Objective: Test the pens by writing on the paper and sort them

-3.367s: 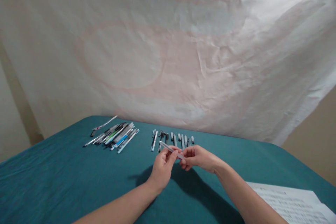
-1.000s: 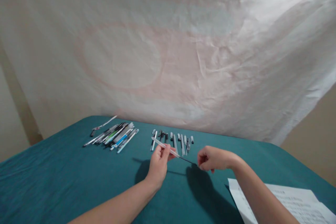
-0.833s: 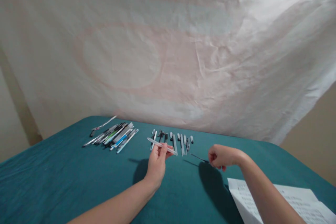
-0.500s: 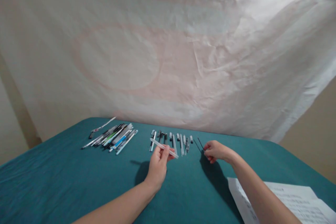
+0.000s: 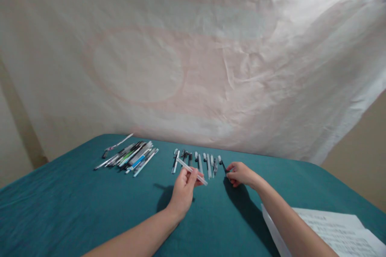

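Observation:
My left hand (image 5: 183,190) is closed in a pinch around a translucent pen barrel (image 5: 184,164), held aslant above the cloth. To the right, my right hand (image 5: 240,174) pinches a thin dark pen refill (image 5: 223,167) low over the table, its far end close to a clear pen cap with a dark end (image 5: 219,160). Between and beyond the hands lies a row of pen parts: a white barrel (image 5: 208,167), another pale barrel (image 5: 200,165), a small clear part (image 5: 215,167) and several caps. My left hand and the barrel lie partly in front of this row.
A pile of pens (image 5: 135,158) lies at the left on the green tablecloth (image 5: 90,209). Behind it is a white strap-like item with a dark end (image 5: 119,143). Printed paper sheets (image 5: 331,225) lie at the right front, partly under my right forearm. A pale sheet (image 5: 193,56) hangs behind the table.
My right hand has moved left with the dark refill, bringing it down beside the rightmost cap. My left hand has shifted slightly right, still holding the barrel.

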Available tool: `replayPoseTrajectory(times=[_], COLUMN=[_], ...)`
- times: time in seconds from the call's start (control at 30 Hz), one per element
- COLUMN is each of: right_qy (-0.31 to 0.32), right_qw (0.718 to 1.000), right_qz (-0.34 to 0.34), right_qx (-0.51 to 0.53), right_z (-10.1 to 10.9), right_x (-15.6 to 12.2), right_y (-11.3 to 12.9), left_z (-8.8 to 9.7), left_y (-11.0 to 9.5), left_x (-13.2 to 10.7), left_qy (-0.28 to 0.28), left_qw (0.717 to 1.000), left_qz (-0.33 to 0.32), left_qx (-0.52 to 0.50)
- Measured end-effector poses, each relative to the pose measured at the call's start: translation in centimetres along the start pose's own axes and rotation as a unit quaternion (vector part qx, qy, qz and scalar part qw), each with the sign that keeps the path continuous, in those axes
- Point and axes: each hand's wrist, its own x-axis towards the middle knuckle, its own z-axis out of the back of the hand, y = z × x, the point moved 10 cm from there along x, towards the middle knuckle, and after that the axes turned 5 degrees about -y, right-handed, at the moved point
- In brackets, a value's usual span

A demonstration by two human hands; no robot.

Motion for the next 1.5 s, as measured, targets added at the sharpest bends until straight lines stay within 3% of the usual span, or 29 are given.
replayPoseTrajectory(times=[0.37,0.57,0.7,0.87,0.97,1.17,1.3,1.43,1.5], right_qy=[0.02,-0.001,0.004,0.112,0.105,0.096,0.096,0.035,-0.024], right_qw=[0.999,0.999,0.997,0.973,0.973,0.978,0.973,0.973,0.978], right_qz=[0.018,0.031,0.079,0.181,0.193,0.173,0.168,0.13,0.105], right_qx=[0.017,0.007,0.015,0.084,0.071,0.073,0.129,0.189,0.178], right_z=[-0.7,0.1,-0.1,-3.2,-3.9,-4.9,-4.5,-1.4,0.9], right_x=[-0.3,-0.3,-2.0,-6.6,-7.7,-7.8,-7.5,-4.8,-3.0], right_y=[0.8,1.3,4.4,10.4,11.5,11.2,11.2,8.9,6.6], left_z=[-0.3,-0.8,-2.0,-2.7,-2.8,-2.9,-2.8,-1.6,-0.4], left_y=[0.0,-0.1,-0.7,-0.6,-0.7,-1.0,-1.1,-1.5,-2.4], left_x=[-0.1,-0.4,-1.0,-1.5,-1.6,-2.0,-1.9,0.1,1.8], left_qy=[0.011,0.035,0.083,0.114,0.129,0.146,0.137,0.091,0.067], left_qw=[1.0,0.999,0.996,0.992,0.99,0.983,0.984,0.985,0.961], left_qz=[0.013,0.019,0.006,0.013,0.007,-0.007,-0.009,-0.022,-0.071], left_qx=[0.008,0.026,0.042,0.044,0.055,0.108,0.114,0.146,0.259])
